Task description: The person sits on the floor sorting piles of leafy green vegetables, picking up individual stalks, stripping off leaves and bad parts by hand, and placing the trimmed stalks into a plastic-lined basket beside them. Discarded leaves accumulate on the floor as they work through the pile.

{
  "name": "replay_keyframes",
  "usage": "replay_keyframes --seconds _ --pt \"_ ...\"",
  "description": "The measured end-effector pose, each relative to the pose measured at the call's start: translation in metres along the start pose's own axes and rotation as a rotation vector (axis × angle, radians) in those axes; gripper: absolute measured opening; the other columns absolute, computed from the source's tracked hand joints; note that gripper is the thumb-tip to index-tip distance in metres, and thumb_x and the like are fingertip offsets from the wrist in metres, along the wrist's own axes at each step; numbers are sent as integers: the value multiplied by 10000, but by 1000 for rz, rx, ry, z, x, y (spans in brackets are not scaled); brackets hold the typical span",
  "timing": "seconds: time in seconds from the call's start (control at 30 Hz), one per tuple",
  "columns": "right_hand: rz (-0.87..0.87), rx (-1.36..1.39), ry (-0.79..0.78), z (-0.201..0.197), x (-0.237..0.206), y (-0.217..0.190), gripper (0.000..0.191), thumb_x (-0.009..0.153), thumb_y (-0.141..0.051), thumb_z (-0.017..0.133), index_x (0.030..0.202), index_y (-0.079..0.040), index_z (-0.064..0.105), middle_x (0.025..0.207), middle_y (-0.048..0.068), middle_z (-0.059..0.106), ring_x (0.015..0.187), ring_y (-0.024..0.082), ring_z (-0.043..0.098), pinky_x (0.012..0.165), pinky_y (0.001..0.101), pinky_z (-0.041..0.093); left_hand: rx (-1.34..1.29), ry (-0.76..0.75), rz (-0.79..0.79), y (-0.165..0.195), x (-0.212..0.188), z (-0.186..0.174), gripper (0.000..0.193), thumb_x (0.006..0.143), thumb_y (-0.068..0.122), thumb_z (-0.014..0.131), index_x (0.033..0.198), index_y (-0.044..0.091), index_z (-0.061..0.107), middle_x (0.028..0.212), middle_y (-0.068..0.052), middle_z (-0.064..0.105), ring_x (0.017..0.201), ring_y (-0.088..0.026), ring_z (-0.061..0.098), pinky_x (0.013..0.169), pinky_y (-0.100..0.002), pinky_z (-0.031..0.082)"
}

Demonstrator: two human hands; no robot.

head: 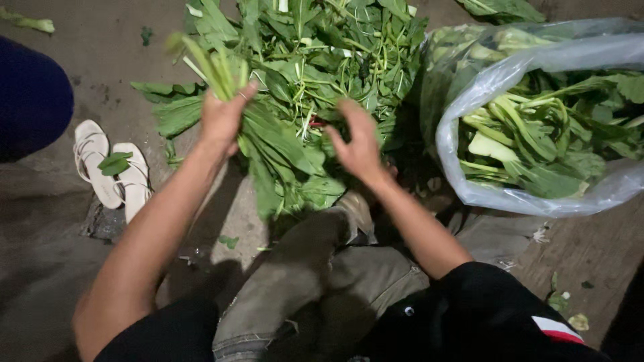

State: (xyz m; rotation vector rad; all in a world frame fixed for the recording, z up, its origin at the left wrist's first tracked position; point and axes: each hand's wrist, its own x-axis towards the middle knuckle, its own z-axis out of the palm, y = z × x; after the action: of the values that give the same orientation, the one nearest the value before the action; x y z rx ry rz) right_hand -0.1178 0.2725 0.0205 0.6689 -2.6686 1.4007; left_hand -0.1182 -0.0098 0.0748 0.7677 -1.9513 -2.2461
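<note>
Two hands over greens pile, bag rim just right.

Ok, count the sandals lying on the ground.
2. Both white strappy sandals sit side by side on the ground at the left: one sandal farther left, the other sandal beside it, with a loose green leaf lying across them. None look hidden.

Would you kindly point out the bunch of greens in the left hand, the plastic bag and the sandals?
bunch of greens [221, 67], head view, on the stalks above the hand.
plastic bag [463, 110], head view, on its rolled rim.
sandals [90, 157], head view, on the left sandal's sole.
</note>
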Motion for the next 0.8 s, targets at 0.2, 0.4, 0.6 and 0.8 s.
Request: replay_keyframes --seconds 0.2,0.4,0.6,0.8 --pt "172 -427 -7 6 17 56 969 602 -309 904 1460 -116 497 1504 330 357 1366 562 352 1001 649 357 17 128 190 24 23 -28 272 902 198 861 1058 53 693 879 12 660 733 -126 578 660 -291 482" --pt "193 -193 154 17 14 83 501 795 3 689 1274 -138 655 1295 161 615 1234 432 578 1041 465 501 242 294 260 35 30 -39 270 895 220 866 1012 55 689 857 26 685 706 -91 612 642 -276 509" --pt "-334 -28 145 41 -13 40 541 665 51 615 1202 -10 601 1252 239 605 1220 458 560 1073 525 463 89 263 323 42 37 -56 236 921 171 834 1014 24 674 855 -14 672 696 -124 598 630 -297 488" --pt "-368 244 -850 54 -47 -11 718 747 -138 793 1412 -35 545 1283 215 625 1111 413 610 925 492 495 174 336 355 44 49 -75 246 932 178 853 985 35 659 824 -21 676 676 -119 622 609 -286 503"
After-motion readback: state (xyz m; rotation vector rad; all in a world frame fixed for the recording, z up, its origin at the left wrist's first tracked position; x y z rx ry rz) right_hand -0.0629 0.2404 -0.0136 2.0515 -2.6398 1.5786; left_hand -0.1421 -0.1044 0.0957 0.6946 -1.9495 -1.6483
